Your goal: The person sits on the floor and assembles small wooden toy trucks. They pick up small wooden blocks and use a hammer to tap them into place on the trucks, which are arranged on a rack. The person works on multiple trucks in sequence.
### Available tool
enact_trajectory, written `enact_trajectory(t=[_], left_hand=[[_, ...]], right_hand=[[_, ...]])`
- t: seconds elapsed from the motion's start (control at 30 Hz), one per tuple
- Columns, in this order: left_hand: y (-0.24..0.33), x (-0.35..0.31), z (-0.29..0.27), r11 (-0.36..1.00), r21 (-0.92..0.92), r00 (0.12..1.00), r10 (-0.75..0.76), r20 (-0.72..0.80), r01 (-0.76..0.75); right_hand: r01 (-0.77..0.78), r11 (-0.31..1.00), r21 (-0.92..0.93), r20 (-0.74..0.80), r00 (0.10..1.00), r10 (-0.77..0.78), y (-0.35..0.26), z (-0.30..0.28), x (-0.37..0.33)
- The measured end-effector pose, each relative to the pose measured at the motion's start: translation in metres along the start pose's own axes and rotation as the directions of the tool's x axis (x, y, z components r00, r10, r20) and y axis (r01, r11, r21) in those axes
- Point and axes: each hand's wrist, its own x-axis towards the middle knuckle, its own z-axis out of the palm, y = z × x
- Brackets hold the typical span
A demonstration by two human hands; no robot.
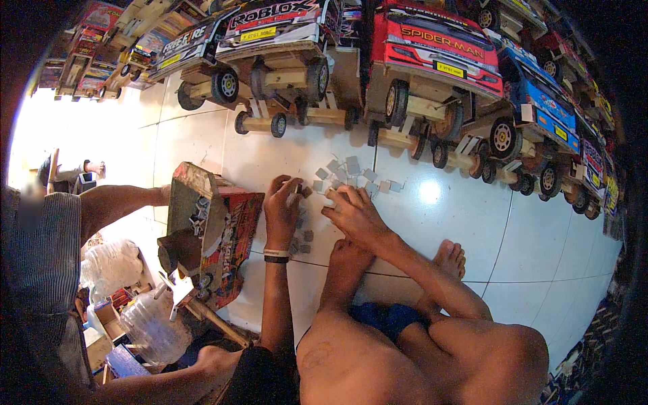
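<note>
My left hand (282, 202) pinches a small grey block (305, 192); my right hand (354, 210) presses curled fingers onto the pile of blocks (351, 174) on the white tiled floor (540, 243). A half-built toy truck (212, 233) lies left, another person's arm (121, 201) behind it. Finished trucks (432, 54) line the wall beyond.

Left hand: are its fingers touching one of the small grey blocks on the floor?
Touching. The head view shows the left hand with fingertips pinched on a small grey block, no gap visible.
</note>
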Motion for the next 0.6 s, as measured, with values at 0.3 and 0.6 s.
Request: enact_trajectory(t=[0.3,0.6], left_hand=[[0.011,0.005,0.016,0.997,0.076,1.0,0.016,0.0,-0.016],[0.016,0.002,0.01,0.968,0.243,0.997,0.05,0.055,-0.062]], right_hand=[[-0.063,0.996,0.066,0.067,0.996,0.059,0.017,-0.013,-0.007],[-0.014,1.0,0.002,0.031,0.999,0.014,0.007,0.007,0.016]])
